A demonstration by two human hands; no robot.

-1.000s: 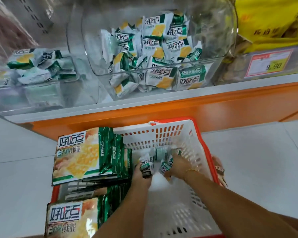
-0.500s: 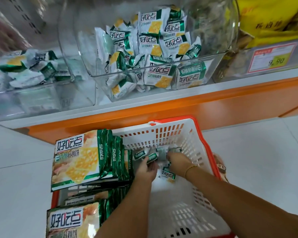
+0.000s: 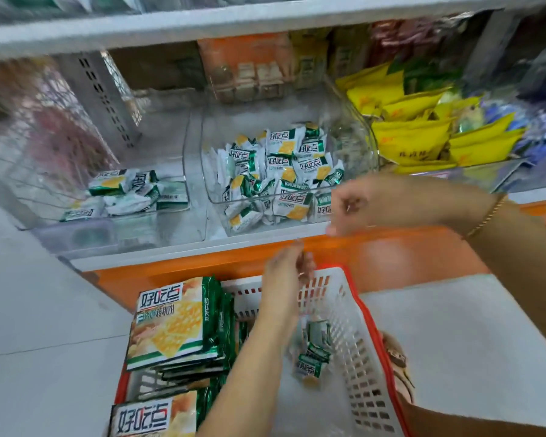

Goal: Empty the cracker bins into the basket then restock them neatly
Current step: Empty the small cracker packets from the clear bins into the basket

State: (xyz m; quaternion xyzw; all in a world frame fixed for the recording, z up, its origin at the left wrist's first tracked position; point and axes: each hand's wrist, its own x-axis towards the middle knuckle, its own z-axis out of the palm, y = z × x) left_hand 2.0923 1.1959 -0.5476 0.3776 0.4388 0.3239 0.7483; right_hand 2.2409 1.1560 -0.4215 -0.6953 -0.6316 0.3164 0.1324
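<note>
A white basket with a red rim (image 3: pixel 364 313) stands on the floor. Small green-and-white cracker packets (image 3: pixel 312 354) lie inside it, and large cracker bags (image 3: pixel 174 323) are stacked along its left side. A clear middle bin (image 3: pixel 353 146) on the shelf holds several small packets (image 3: pixel 284 171). The clear left bin (image 3: pixel 177 209) holds fewer packets (image 3: pixel 123 190). My left hand (image 3: pixel 289 266) is raised above the basket's far edge, fingers apart, empty. My right hand (image 3: pixel 353 203) is blurred at the front of the middle bin, fingers loosely curled, with nothing visible in it.
Yellow snack bags (image 3: pixel 413 130) fill the bin to the right. An orange shelf base (image 3: pixel 391 257) runs behind the basket. Orange boxes (image 3: pixel 249 70) sit at the shelf's back. Pale floor tiles (image 3: pixel 38 310) surround the basket. A sandalled foot (image 3: pixel 394 357) is beside the basket's right wall.
Both hands let go of the small packets in the basket and rose. The right hand has reached up to the middle bin; the left hand is above the basket rim. The view tilted upward.
</note>
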